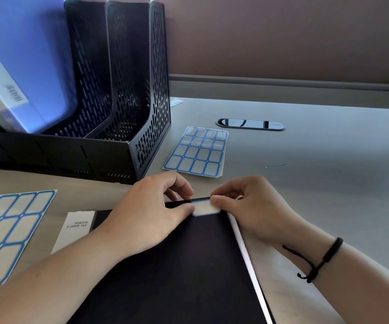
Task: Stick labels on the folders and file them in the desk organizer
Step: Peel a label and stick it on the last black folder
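The dark folder lies flat on the counter, giving a firm backing for pressing. The left hand and right hand each pinch one end of the label at the folder's far edge, keeping it taut and square. The desk organizer stands just beyond, with spare label sheets near.

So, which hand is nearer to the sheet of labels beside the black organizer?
Right. The right hand lies just below the label sheet, its fingers on the label; the left hand is further to the left of it.
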Action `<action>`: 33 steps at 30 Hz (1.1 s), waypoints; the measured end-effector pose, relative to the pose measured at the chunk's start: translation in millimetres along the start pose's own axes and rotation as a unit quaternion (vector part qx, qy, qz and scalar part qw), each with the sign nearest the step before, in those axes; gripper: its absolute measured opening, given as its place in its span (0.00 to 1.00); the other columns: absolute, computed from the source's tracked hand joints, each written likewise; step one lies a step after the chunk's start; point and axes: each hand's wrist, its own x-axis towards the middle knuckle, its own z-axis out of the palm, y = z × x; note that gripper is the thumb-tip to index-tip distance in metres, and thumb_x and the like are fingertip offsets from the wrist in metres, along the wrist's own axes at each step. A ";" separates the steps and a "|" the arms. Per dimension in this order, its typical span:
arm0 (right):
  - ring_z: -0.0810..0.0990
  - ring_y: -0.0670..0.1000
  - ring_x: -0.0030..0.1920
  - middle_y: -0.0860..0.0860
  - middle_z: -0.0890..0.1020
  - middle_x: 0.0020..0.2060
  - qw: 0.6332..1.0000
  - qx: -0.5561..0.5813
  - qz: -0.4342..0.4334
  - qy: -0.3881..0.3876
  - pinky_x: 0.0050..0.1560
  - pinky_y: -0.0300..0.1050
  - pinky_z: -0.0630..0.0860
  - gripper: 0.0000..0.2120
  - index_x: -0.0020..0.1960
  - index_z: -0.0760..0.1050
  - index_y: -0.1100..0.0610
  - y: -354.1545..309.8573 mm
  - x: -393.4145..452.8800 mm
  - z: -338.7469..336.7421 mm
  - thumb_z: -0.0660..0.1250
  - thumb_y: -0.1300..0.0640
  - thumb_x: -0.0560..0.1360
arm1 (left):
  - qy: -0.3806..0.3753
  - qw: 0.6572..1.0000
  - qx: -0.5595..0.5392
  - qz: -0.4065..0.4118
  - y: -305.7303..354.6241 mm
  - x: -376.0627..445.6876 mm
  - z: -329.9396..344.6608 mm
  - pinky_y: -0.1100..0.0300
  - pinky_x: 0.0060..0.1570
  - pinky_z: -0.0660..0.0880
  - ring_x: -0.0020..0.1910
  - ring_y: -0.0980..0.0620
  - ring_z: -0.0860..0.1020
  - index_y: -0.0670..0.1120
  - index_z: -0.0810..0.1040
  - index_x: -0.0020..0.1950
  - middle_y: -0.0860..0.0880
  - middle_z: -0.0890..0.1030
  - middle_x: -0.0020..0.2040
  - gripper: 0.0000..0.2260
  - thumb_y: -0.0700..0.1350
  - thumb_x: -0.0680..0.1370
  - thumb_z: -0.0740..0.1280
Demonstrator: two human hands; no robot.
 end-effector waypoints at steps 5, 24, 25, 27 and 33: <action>0.82 0.36 0.39 0.41 0.86 0.37 1.000 0.023 0.009 0.003 0.42 0.30 0.74 0.05 0.44 0.86 0.49 -0.2 2.3 -1.2 0.71 0.53 0.76 | -0.011 1.000 0.001 0.003 0.8 -0.8 -0.1 0.75 0.36 0.69 0.35 0.71 0.74 0.57 0.78 0.45 0.60 0.80 0.41 0.06 0.50 0.73 0.75; 0.73 0.41 0.30 0.39 0.78 0.30 0.992 0.031 -0.028 -0.117 0.35 0.30 0.69 0.12 0.53 0.84 0.48 -2.6 -5.9 -18.1 0.78 0.55 0.70 | -0.013 1.000 0.001 0.002 2.6 -0.5 -0.2 0.75 0.38 0.69 0.36 0.70 0.74 0.57 0.80 0.46 0.60 0.80 0.38 0.04 0.47 0.77 0.72; 0.72 0.41 0.28 0.38 0.77 0.29 0.992 0.044 -0.025 -0.120 0.33 0.28 0.67 0.12 0.54 0.84 0.48 -2.8 -5.9 -19.7 0.77 0.56 0.71 | -0.013 1.000 0.001 0.003 2.5 -0.2 -0.1 0.75 0.37 0.69 0.36 0.70 0.74 0.57 0.79 0.46 0.60 0.80 0.39 0.04 0.48 0.77 0.71; 0.71 0.40 0.25 0.39 0.77 0.29 0.991 0.071 -0.021 -0.108 0.30 0.27 0.66 0.09 0.54 0.85 0.50 -1.3 -4.3 -19.6 0.74 0.60 0.75 | -0.013 1.000 0.001 0.006 1.7 -0.2 -0.1 0.76 0.37 0.68 0.37 0.71 0.74 0.57 0.79 0.46 0.60 0.80 0.39 0.04 0.48 0.77 0.71; 0.70 0.40 0.25 0.42 0.77 0.28 0.994 0.065 -0.020 -0.083 0.32 0.31 0.67 0.06 0.51 0.85 0.50 -0.5 -3.1 -16.1 0.72 0.57 0.76 | -0.009 1.000 0.011 0.012 0.5 0.2 0.0 0.76 0.39 0.69 0.40 0.71 0.74 0.57 0.79 0.46 0.60 0.80 0.40 0.03 0.50 0.76 0.72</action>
